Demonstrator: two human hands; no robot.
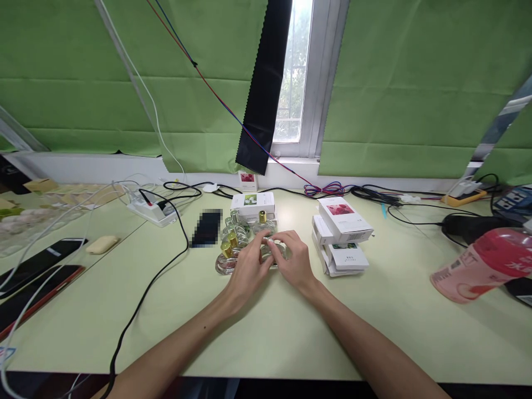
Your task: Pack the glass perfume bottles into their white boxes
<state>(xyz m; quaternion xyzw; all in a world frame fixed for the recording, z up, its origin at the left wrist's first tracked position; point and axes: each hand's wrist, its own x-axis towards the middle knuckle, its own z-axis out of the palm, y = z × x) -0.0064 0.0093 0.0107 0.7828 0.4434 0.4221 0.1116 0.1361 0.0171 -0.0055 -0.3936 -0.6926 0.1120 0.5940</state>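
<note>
My left hand (252, 260) and my right hand (294, 259) meet at the middle of the table. Their fingertips pinch together at the top of a clear glass perfume bottle (282, 251), which my fingers partly cover. What exactly is between the fingertips is too small to make out. Just left of my hands stand more perfume bottles (225, 262), several with gold caps. Behind my fingers is another bottle with a gold cap (262, 216). White boxes with flower or fruit pictures (341, 219) are stacked right of my right hand.
A white box (252, 204) lies behind the bottles, near a blurred dark phone (206, 228). Cables run along the back edge, and a black cord (145, 293) crosses the left side. Phones (41, 260) lie far left. A pink bottle (477, 266) leans at the right.
</note>
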